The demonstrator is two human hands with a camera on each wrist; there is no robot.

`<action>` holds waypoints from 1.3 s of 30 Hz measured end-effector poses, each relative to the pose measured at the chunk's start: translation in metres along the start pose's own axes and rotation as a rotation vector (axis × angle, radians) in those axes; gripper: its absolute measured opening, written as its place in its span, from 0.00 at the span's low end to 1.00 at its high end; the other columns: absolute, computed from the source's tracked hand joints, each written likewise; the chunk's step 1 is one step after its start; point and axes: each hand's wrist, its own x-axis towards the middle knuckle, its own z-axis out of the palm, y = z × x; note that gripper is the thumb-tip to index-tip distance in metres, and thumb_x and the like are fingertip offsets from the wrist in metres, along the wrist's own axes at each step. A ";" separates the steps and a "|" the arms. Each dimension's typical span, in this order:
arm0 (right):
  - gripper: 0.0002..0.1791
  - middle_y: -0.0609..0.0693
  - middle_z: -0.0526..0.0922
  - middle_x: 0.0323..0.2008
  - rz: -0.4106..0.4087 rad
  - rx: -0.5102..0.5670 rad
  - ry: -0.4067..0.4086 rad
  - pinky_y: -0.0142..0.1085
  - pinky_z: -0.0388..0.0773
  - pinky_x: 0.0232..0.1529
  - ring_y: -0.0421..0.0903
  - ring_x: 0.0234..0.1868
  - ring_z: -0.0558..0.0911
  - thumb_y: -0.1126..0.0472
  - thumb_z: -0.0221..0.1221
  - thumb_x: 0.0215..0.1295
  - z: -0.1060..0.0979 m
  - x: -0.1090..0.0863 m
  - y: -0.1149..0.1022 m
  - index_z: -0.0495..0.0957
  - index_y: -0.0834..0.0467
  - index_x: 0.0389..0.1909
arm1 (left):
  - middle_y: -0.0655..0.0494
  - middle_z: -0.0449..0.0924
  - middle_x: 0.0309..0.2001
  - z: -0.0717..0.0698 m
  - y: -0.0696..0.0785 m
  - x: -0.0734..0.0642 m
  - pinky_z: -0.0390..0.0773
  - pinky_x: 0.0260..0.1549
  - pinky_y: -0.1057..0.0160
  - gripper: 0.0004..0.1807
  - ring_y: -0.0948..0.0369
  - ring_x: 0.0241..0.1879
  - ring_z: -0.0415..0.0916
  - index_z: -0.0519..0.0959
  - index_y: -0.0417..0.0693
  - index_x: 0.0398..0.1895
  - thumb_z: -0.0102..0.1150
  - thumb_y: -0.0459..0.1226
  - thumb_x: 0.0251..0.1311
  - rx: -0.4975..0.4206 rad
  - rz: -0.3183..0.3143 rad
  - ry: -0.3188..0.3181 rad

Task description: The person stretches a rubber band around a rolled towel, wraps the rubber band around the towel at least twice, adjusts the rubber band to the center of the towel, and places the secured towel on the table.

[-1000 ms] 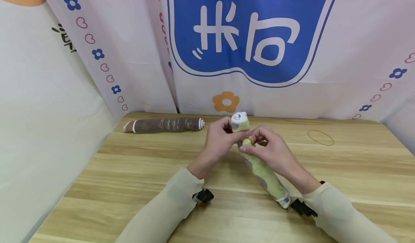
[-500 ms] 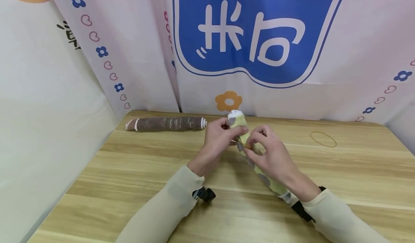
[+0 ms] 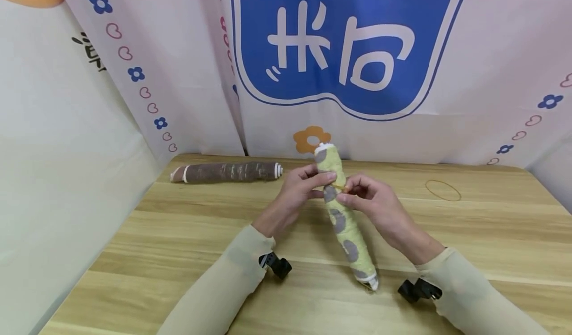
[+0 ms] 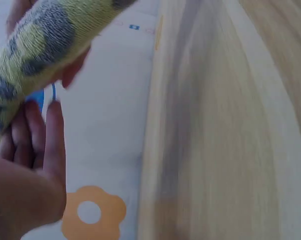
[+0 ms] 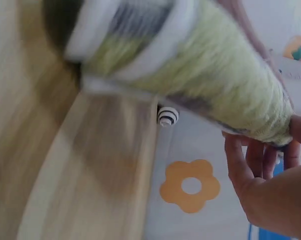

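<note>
A rolled towel (image 3: 346, 231), yellow with grey patches, slants over the table in the head view, its upper end raised towards the backdrop. My left hand (image 3: 299, 188) grips it near that end, thumb across the front. On its other side my right hand (image 3: 380, 203) pinches a thin yellow rubber band (image 3: 336, 187) that crosses the roll. In the left wrist view the towel (image 4: 45, 37) passes above the left hand (image 4: 35, 170). The right wrist view has the right hand (image 5: 270, 185) at the towel's (image 5: 225, 75) far end, with some fingertips hidden behind it.
A second rolled towel (image 3: 232, 172), dark brown, lies along the back left of the wooden table (image 3: 178, 245). Another rubber band (image 3: 444, 182) lies at the back right. A printed cloth backdrop (image 3: 268, 126) rises behind the table's rear edge.
The towel has turned steeper, its lower end swinging left from beside the right wrist. Its grey patches now face up. Both hands stay near the upper end with the rubber band.
</note>
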 end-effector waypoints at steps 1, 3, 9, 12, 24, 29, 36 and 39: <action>0.09 0.54 0.78 0.44 -0.029 -0.029 -0.006 0.35 0.83 0.50 0.46 0.47 0.80 0.69 0.68 0.70 0.001 0.000 0.000 0.77 0.66 0.44 | 0.51 0.85 0.47 0.001 0.000 0.000 0.86 0.46 0.58 0.19 0.59 0.45 0.82 0.84 0.36 0.55 0.72 0.39 0.67 0.005 0.003 0.019; 0.07 0.55 0.77 0.45 -0.105 -0.119 -0.010 0.38 0.83 0.52 0.48 0.50 0.79 0.70 0.68 0.70 0.003 0.000 0.001 0.78 0.65 0.43 | 0.52 0.85 0.44 0.003 0.002 -0.001 0.86 0.44 0.58 0.17 0.59 0.43 0.82 0.85 0.38 0.51 0.75 0.39 0.63 0.017 0.009 0.066; 0.09 0.57 0.72 0.47 -0.173 -0.333 0.015 0.53 0.81 0.59 0.52 0.54 0.76 0.66 0.70 0.70 0.008 -0.002 -0.003 0.78 0.61 0.40 | 0.56 0.82 0.34 0.014 0.008 -0.008 0.82 0.36 0.64 0.14 0.62 0.36 0.78 0.81 0.45 0.33 0.79 0.40 0.58 0.149 0.073 0.199; 0.14 0.57 0.72 0.47 -0.105 -0.372 0.046 0.52 0.81 0.57 0.52 0.52 0.78 0.59 0.73 0.68 0.011 -0.004 -0.006 0.78 0.61 0.39 | 0.58 0.80 0.31 0.021 0.010 -0.012 0.77 0.33 0.66 0.16 0.64 0.34 0.75 0.79 0.47 0.30 0.81 0.40 0.56 0.211 0.120 0.259; 0.12 0.52 0.74 0.44 -0.339 -0.476 0.046 0.50 0.83 0.54 0.49 0.50 0.75 0.71 0.74 0.63 0.014 -0.006 -0.004 0.81 0.55 0.33 | 0.54 0.85 0.34 0.022 0.017 -0.014 0.83 0.32 0.64 0.15 0.61 0.35 0.81 0.79 0.45 0.29 0.80 0.39 0.56 0.124 -0.001 0.307; 0.14 0.52 0.75 0.45 -0.421 -0.526 0.024 0.45 0.84 0.49 0.50 0.50 0.77 0.74 0.74 0.60 0.014 -0.005 -0.003 0.81 0.54 0.32 | 0.54 0.84 0.33 0.017 0.016 -0.011 0.82 0.31 0.64 0.16 0.61 0.34 0.81 0.78 0.46 0.28 0.79 0.40 0.56 0.136 -0.001 0.311; 0.09 0.52 0.82 0.45 -0.147 -0.196 0.071 0.38 0.85 0.48 0.46 0.47 0.83 0.68 0.71 0.68 0.003 -0.002 -0.004 0.79 0.63 0.39 | 0.49 0.84 0.50 0.006 0.011 -0.005 0.87 0.46 0.54 0.19 0.55 0.51 0.82 0.83 0.41 0.55 0.69 0.44 0.70 0.037 0.036 0.044; 0.11 0.54 0.84 0.44 -0.048 -0.066 0.040 0.39 0.85 0.49 0.45 0.46 0.85 0.68 0.70 0.69 0.001 0.000 -0.004 0.77 0.67 0.41 | 0.47 0.82 0.53 0.001 0.010 -0.004 0.86 0.48 0.54 0.23 0.56 0.51 0.81 0.80 0.37 0.63 0.65 0.42 0.73 0.037 0.013 -0.042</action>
